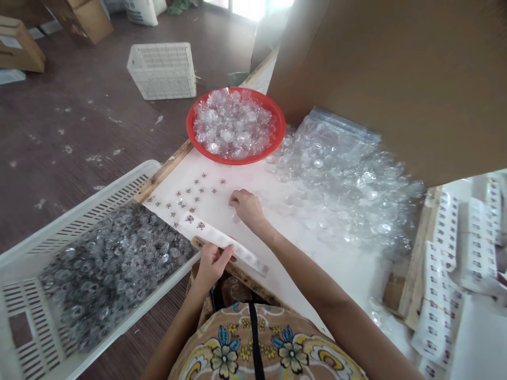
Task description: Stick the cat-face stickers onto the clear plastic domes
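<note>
Head: left hand (212,265) holds strip (216,235), seemingly animal-printed.

Cardboard panel (396,79) partly beyond view

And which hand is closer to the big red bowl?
The right hand, on the person's side of the red bowl. The left hand is farther back, holding a white strip.

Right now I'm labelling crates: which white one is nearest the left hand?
The crate heaped with clear pieces, close by the left hand, which pinches the white strip. The other crate stands farther off on the floor.
</note>
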Demonstrator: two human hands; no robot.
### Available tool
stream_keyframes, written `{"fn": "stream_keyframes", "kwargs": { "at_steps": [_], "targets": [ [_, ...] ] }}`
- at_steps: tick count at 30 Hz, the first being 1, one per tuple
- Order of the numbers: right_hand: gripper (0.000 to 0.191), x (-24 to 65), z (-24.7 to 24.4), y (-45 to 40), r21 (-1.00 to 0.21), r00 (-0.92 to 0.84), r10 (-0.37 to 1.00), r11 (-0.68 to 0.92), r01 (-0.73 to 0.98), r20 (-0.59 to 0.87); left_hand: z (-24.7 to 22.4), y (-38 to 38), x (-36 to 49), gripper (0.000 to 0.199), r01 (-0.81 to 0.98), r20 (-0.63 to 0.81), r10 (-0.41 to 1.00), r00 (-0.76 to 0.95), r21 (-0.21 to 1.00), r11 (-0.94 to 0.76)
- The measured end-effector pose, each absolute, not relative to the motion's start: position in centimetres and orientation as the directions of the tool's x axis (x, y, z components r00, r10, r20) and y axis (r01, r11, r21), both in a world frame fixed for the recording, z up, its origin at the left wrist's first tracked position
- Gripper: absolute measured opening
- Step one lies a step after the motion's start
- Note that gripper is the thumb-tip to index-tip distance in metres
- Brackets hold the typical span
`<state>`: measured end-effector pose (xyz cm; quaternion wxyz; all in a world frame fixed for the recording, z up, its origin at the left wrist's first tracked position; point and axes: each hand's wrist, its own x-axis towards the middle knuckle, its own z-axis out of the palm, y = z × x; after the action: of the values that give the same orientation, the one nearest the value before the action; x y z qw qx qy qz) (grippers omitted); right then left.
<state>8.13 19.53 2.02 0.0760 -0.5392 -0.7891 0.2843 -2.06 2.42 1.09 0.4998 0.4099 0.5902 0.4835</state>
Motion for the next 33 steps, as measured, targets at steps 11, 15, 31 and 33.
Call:
{"fn": "stream_keyframes", "kwargs": {
  "at_steps": [11,15,31,33],
  "targets": [
    [0.023,11.2,2.7,15.8,-0.470,-0.623,0.762,0.491,0.733,-0.175,1.0,2.3,-2.2,0.033,0.058,-0.169,0.977,-0.132,0.982,0.178],
    [0.017,11.3,2.1,15.4,-0.485,-0.616,0.769,0.479,0.732,-0.170,1.1,2.4,-2.3,0.032,0.076,-0.166,0.978,-0.129,0.981,0.177],
    [0.022,12.1,1.8,20.5,-0.608,-0.406,0.914,0.308,0.731,-0.025,1.4,2.5,-2.1,0.035,0.053,-0.187,0.971,-0.151,0.979,0.197],
    [0.031,11.0,1.7,21.6,-0.559,-0.432,0.901,0.343,0.755,-0.031,1.6,2.6,-2.0,0.033,0.056,-0.185,0.970,-0.159,0.979,0.196]
  ]
}}
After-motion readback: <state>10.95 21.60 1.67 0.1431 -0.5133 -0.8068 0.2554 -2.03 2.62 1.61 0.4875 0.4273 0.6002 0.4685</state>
